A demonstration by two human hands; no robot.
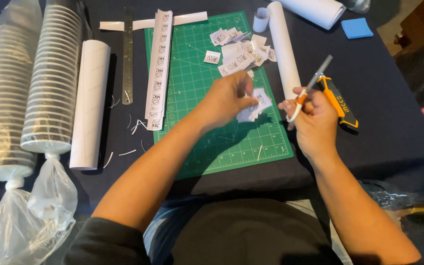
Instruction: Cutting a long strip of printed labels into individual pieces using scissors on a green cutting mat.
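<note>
Nearest the camera, the person's two bare forearms reach out over a dark lap onto a table covered in black cloth (388, 122). The left hand (226, 98) is pinched shut on a small stack of white printed paper squares (255, 105), held just above the green cutting mat (212, 98) near its right half. The right hand (315, 118) is closed around a pair of scissors with orange and white handles (306, 93), whose grey blades point up and away to the right; the two hands are close but apart, with the squares between them. Just behind the right hand, touching the cloth, lies an orange and black utility knife (339, 103). To the near left, clear plastic bags (35, 206) are knotted beneath two long stacks of white paper cups (50, 78) lying on their sides, and a rolled white sheet (90, 105) lies beside them. Thin white paper slivers (123, 152) are scattered on the cloth between that roll and the mat. Farther on, a steel ruler (127, 54) lies lengthwise, and a long strip of printed labels (159, 64) runs along the mat's left edge. On the mat's far right corner sits a loose heap of cut squares (236, 49), with another white roll (284, 49) just beside it. At the far edge lie a white paper strip (148, 22), a small tape-like roll (261, 18), a larger rolled sheet (315, 10) and a blue pad (357, 28).
</note>
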